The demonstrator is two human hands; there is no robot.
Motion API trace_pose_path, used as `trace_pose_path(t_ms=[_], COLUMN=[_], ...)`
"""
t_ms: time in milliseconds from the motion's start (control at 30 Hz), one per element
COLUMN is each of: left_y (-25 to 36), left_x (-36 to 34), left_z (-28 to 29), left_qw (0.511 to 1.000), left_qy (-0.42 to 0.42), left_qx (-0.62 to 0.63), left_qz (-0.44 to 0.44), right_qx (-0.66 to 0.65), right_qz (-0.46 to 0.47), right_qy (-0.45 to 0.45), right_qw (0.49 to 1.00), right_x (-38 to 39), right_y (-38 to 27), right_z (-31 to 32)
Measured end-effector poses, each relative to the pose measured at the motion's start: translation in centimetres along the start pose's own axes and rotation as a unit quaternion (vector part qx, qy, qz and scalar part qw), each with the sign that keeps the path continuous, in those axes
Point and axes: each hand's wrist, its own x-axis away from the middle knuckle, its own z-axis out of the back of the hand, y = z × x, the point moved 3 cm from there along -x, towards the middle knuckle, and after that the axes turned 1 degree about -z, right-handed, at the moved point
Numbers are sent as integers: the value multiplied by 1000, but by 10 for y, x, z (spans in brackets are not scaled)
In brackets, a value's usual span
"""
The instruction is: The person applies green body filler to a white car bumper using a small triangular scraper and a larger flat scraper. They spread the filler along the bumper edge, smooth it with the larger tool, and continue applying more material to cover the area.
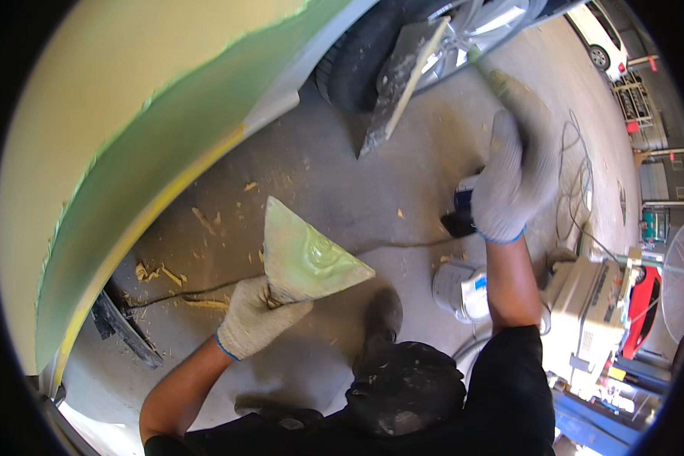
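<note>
My left hand (260,319), in a pale knit glove, is closed on a triangular spreader (311,281) with light-green filler (315,251) heaped on its face. To its left curves a car body panel (159,114), with a broad band of green filler along its edge. My right hand (513,167), also gloved, is raised at the right. Its fingers are smeared by motion, and a greenish blur (479,59) shows beyond their tips. What it holds, if anything, cannot be made out. A thin grey board (406,83) with a pale edge stands between that hand and the panel.
A wheel (463,38) lies beyond the board. White and dark-blue cans (457,289) stand on the floor near my right arm. Dry yellowish scraps (159,272) and a dark cable (205,291) lie below. A beige machine (589,315) stands at right; parked cars are farther off.
</note>
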Motion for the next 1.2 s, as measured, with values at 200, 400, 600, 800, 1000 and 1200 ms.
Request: trace_pose_path(t_ms=[200,400,600,800,1000,1200], left_y=[-6,-32,-31,-9,14,24], left_x=[-26,-11,-13,-13,-11,-21], left_z=[-7,-15,-33,-39,-52,-54], left_qw=[998,990,990,993,972,957], left_qy=[64,101,93,111,227,282], left_qx=[-18,-9,-6,19,41,-20], left_qz=[22,96,103,42,-49,-64], right_qx=[79,67,38,43,-88,-85], right_qz=[354,456,500,430,342,270], right_qy=[-12,11,86,60,-63,-166], right_qw=[932,887,861,900,934,945], right_x=[-47,-89,-98,-84,-17,40], right_y=[14,23,20,10,-19,-49], right_z=[-39,-52,-61,-65,-25,-34])
